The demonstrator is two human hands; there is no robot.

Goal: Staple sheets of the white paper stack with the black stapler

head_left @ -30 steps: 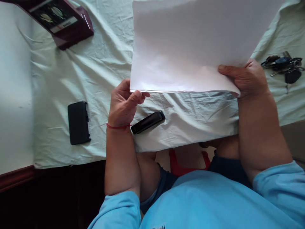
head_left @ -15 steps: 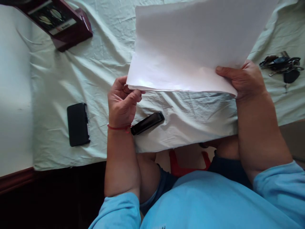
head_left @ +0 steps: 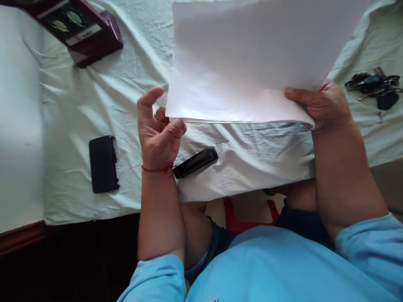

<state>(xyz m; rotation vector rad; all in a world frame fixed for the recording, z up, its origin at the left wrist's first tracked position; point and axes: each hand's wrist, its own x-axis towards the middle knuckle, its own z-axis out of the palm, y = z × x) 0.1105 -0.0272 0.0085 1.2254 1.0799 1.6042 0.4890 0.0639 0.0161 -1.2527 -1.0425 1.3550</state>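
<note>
Several white paper sheets [head_left: 245, 63] are held up in a stack over the cloth, their near edges close together and bowed at the right. My right hand [head_left: 327, 105] grips the stack's right side, thumb on top and the fingers hidden beneath. At the near left corner my left hand [head_left: 160, 130] pinches the sheets between thumb and fingers, its index finger raised away from the paper. A black stapler [head_left: 195, 162] lies on the cloth just right of my left wrist, below the paper.
A pale green cloth [head_left: 69, 100] covers the table. To the left lies a black rectangular case [head_left: 103, 164]. A dark red wooden stand [head_left: 94, 40] is at the upper left, and a bunch of keys [head_left: 374, 86] at the right. A red stool [head_left: 231, 214] shows below the table edge.
My left index finger has lifted off the paper and points up. The sheets' left part has shifted slightly left. My right hand keeps its grip in the same place.
</note>
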